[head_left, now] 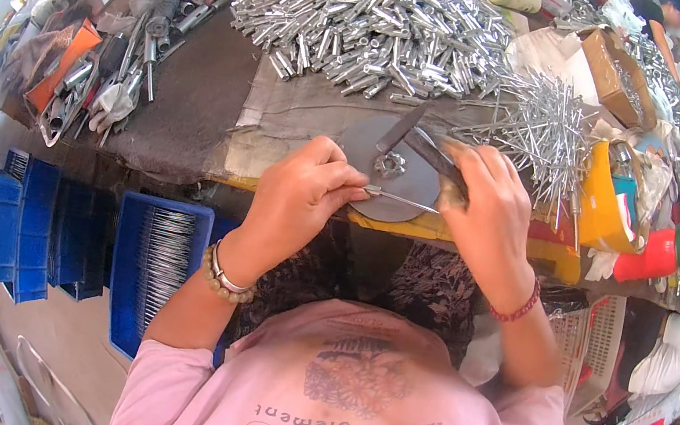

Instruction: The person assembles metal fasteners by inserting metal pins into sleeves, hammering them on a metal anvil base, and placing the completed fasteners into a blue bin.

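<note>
My left hand (307,198) pinches a thin metal rod (404,200), whose left end, by my fingertips, looks thicker. The rod lies level across the near part of a round grey metal plate (360,140). My right hand (488,205) is wrapped round the dark handle of a hammer (434,154). Its narrow head is tilted over the plate, above the rod and apart from it. A small cluster of shiny metal pieces (389,163) sits on the plate, between the hammer head and the rod.
Beyond the plate spreads a big heap of short metal tubes (369,26). Thin metal rods (543,138) are piled at the right, beside a yellow container (604,201) and a red one (646,257). Tools (116,79) lie at the left. A blue crate (120,267) of rods stands below the table edge.
</note>
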Demonstrator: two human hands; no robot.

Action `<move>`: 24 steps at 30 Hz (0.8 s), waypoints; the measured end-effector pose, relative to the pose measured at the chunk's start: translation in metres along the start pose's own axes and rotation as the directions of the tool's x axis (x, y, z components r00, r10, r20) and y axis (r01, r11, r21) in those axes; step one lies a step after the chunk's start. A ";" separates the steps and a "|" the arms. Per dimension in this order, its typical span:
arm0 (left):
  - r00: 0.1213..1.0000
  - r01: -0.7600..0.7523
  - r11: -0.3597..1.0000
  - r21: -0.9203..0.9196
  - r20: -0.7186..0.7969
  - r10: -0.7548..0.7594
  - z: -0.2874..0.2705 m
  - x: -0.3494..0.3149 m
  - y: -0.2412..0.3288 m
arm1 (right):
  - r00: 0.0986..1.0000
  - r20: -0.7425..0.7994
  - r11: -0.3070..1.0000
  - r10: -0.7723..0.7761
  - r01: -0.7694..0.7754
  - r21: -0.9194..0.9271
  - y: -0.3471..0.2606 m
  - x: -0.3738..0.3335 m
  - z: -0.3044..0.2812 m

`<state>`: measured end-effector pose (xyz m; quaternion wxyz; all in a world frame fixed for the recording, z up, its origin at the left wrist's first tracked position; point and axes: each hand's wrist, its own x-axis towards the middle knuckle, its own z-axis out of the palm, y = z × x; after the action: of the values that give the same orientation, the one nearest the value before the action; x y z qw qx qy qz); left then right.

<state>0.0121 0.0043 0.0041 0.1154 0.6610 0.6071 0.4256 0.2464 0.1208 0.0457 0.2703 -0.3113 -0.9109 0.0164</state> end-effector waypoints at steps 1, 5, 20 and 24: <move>1.000 0.002 1.000 0.001 -0.001 -0.002 0.000 0.000 0.000 | 0.998 -0.020 0.993 0.052 -0.050 0.104 -0.004 -0.006 -0.006; 1.000 0.022 0.999 -0.034 0.010 -0.022 0.001 0.000 0.000 | 1.000 -0.012 0.969 0.018 -0.014 0.248 -0.012 -0.029 -0.020; 0.999 0.004 1.000 -0.028 0.045 -0.003 -0.003 0.000 -0.001 | 0.992 0.034 0.928 0.119 -0.123 0.351 -0.014 -0.021 -0.014; 0.999 0.026 0.999 -0.039 0.048 -0.024 -0.004 -0.001 0.000 | 0.996 -0.053 0.996 -0.072 0.074 0.041 -0.003 -0.015 -0.003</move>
<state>0.0097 0.0018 0.0065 0.1482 0.6609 0.6040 0.4200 0.2561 0.1096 0.0419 0.3008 -0.2722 -0.9138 0.0182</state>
